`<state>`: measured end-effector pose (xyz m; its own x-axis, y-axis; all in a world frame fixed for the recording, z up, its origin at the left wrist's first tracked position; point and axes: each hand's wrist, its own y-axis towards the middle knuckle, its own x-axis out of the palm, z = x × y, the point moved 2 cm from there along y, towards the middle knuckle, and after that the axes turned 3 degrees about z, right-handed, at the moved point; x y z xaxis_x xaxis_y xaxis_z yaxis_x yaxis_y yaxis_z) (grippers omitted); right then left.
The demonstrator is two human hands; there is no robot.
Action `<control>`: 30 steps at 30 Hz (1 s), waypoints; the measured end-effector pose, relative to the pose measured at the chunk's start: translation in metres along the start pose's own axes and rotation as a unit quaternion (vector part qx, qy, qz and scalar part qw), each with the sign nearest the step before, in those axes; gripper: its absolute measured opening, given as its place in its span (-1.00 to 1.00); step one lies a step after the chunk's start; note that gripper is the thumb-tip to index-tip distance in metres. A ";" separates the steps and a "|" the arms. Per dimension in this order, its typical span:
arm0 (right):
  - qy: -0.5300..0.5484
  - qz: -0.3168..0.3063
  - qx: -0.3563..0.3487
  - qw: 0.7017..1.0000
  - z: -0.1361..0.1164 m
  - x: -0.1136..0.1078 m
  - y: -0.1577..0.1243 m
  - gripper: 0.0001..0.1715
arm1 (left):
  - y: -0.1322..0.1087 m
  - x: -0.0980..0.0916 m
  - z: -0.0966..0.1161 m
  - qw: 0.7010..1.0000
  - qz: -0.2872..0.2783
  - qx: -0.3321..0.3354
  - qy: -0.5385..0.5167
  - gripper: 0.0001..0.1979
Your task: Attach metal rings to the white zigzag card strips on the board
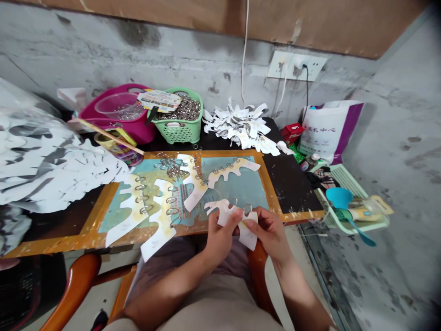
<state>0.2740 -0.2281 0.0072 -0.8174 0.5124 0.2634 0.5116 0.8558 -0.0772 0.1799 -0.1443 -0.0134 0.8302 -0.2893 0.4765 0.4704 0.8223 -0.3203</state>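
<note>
My left hand [220, 234] and my right hand [270, 230] both pinch a white cut-out paper shape [248, 234] that carries metal rings [246, 209] along its top edge. The shape hangs just in front of the near edge of the board [272, 188], above my lap. Several more white cut-outs with rings threaded through them [165, 202] lie across the board to the left. A loose heap of metal rings [172, 165] rests near the board's far edge.
A green basket of rings [181, 126] and a pink tub [110, 119] stand at the back. White cut-outs are piled at the left [48, 161] and at the back centre [241, 124]. A green tray with a blue scoop [339, 197] sits right. Wooden chair arms [79, 285] flank my lap.
</note>
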 end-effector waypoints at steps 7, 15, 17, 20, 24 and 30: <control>0.072 0.000 0.013 0.997 0.008 -0.001 0.001 -0.78 | 0.003 0.005 0.009 0.995 -0.022 -0.090 -0.037 -0.59; 0.073 0.060 -0.003 0.996 0.010 -0.004 0.006 -0.72 | 0.012 0.000 0.020 0.989 -0.133 -0.037 0.059 -0.55; 0.064 0.039 -0.014 0.997 0.008 -0.005 0.006 -0.72 | 0.013 0.001 0.024 0.984 -0.131 0.006 0.120 -0.68; 0.044 0.023 -0.020 0.999 0.003 -0.006 0.007 -0.66 | 0.013 0.001 0.028 0.977 -0.141 0.039 0.157 -0.70; 0.006 0.063 -0.020 0.998 -0.002 -0.003 0.005 -0.62 | 0.010 -0.001 0.023 0.979 -0.154 0.028 0.130 -0.69; 0.105 0.058 -0.022 0.993 0.006 0.006 0.002 -0.68 | 0.007 -0.009 0.008 0.988 -0.147 -0.009 0.050 -0.68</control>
<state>0.2681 -0.2230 0.0028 -0.6813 0.5769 0.4506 0.6138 0.7856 -0.0778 0.1733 -0.1318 -0.0138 0.6822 -0.5623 0.4674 0.6998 0.6873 -0.1945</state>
